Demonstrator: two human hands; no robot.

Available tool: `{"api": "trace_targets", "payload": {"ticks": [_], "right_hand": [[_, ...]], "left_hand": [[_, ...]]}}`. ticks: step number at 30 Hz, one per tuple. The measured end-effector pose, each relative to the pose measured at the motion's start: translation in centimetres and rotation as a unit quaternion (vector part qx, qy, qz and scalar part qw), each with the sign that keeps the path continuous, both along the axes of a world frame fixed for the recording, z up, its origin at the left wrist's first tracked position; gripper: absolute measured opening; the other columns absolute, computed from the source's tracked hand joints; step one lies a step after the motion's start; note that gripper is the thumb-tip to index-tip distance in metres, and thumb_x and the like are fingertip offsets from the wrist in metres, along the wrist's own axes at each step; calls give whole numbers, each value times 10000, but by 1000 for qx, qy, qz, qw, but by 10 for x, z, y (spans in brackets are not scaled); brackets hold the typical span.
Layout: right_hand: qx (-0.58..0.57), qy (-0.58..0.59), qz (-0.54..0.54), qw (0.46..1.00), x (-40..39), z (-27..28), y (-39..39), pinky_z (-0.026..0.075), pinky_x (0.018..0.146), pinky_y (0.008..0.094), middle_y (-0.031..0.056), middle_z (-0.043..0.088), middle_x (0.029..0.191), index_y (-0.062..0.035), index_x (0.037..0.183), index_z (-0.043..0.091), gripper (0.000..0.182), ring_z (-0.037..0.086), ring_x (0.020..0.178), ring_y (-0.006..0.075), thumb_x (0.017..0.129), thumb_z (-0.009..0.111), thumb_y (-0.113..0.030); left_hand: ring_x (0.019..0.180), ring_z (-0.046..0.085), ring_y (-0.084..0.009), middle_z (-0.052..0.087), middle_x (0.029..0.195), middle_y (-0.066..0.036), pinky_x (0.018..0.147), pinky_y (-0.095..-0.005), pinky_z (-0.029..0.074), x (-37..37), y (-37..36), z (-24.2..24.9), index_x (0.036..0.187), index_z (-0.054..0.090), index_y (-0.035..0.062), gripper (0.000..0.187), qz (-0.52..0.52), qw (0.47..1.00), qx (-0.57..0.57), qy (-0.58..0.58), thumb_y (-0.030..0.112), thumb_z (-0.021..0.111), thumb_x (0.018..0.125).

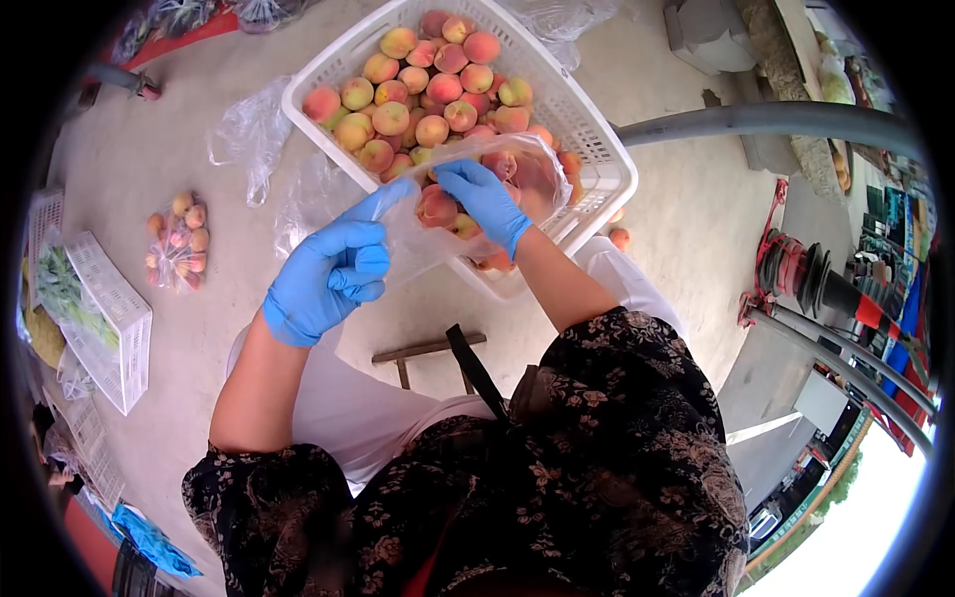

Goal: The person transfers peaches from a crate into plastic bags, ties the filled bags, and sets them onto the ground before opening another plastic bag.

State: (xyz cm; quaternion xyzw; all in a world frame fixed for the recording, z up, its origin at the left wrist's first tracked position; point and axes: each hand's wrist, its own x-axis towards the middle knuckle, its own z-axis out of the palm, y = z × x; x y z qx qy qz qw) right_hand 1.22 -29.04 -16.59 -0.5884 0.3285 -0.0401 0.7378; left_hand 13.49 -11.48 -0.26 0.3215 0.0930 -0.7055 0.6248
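My left hand (333, 264), in a blue glove, grips the edge of a clear plastic bag (413, 244), with its index finger stretched along the film. Several peaches are inside the bag, which lies over the near side of a white slotted crate (605, 164). At the bag's mouth, my right hand (484, 202), also blue-gloved, has its fingers curled round a peach (436, 207); the fingertips are partly hidden. Many red-and-yellow peaches (445, 88) fill the crate behind both hands.
Left on the floor sit a tied bag of peaches (179, 242) and a white crate (124, 318) beside leafy greens (72, 289). Loose plastic bags (254, 134) lie near the peach crate. A grey metal pole (766, 119) crosses at right. A wooden stool (428, 348) stands below.
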Motion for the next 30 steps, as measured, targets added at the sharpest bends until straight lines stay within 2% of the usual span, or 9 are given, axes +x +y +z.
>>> {"api": "trace_targets", "payload": {"ticks": [1, 4, 6, 9, 11, 15, 22, 25, 30], "right_hand": [[-142, 8, 115, 983, 0, 19, -5, 440, 799, 254, 66, 618, 942, -11, 962, 610, 261, 572, 875, 139, 861, 549, -244], [-12, -64, 251, 966, -3, 77, -50, 456, 784, 260, 82, 625, 928, -7, 955, 624, 264, 586, 873, 161, 877, 534, -242], [117, -116, 133, 977, -6, 72, -95, 478, 768, 287, 98, 630, 919, -8, 939, 636, 264, 587, 879, 169, 899, 506, -234], [-144, 80, -17, 986, 20, 25, -149, 488, 788, 348, 184, 562, 1045, -38, 1175, 496, 466, 583, 934, 245, 833, 586, -341], [-490, 288, 13, 823, 41, -29, -158, 481, 813, 385, 229, 486, 1162, -89, 1303, 375, 662, 566, 984, 298, 780, 638, -399], [-477, 439, 68, 758, 79, -63, -133, 461, 824, 463, 271, 282, 1296, -244, 1365, 258, 787, 501, 1052, 397, 719, 694, -351], [-501, 202, -23, 841, 70, -98, -153, 455, 821, 477, 243, 367, 1197, -201, 1320, 325, 691, 525, 941, 377, 719, 667, -212], [67, -12, -61, 996, 41, -7, -148, 493, 783, 431, 191, 480, 1175, -142, 1335, 335, 689, 540, 976, 335, 715, 630, -190], [449, -84, 231, 859, -3, 66, -91, 489, 787, 370, 153, 522, 1115, -93, 1349, 319, 686, 530, 988, 253, 736, 608, -199]], "left_hand": [[426, 215, -25, 253, 553, 72, 393, -156, 214, -3, 1, 1, 1405, 181, 63, 601, -21, 1000, 11, -6, 71, 409, 849], [472, 225, -24, 265, 595, 66, 409, -156, 192, -5, 7, -3, 1387, 252, 73, 544, -62, 998, 21, -17, 77, 412, 868], [490, 237, -24, 264, 604, 65, 414, -154, 188, -1, 7, 1, 1391, 249, 80, 553, -56, 998, 31, -27, 83, 418, 864], [494, 239, -26, 258, 601, 71, 419, -155, 187, 4, 7, 2, 1393, 250, 90, 562, -48, 997, 52, -29, 79, 424, 859], [493, 238, -29, 250, 594, 75, 422, -157, 185, 5, 6, 1, 1393, 254, 96, 566, -59, 996, 59, -32, 76, 429, 855], [496, 236, -33, 244, 595, 75, 427, -163, 182, 12, 6, -1, 1393, 262, 104, 577, -47, 998, 41, -14, 74, 441, 845], [497, 238, -27, 251, 604, 76, 431, -159, 186, 17, 1, -1, 1399, 245, 104, 590, -16, 999, 40, -14, 68, 431, 840], [496, 237, -25, 247, 602, 73, 435, -157, 195, 17, 6, -7, 1403, 226, 104, 599, -6, 1000, 22, 0, 71, 426, 840], [483, 232, -29, 243, 594, 68, 443, -160, 214, 13, 5, -6, 1400, 222, 111, 587, 46, 999, 15, 14, 82, 424, 849]]}}
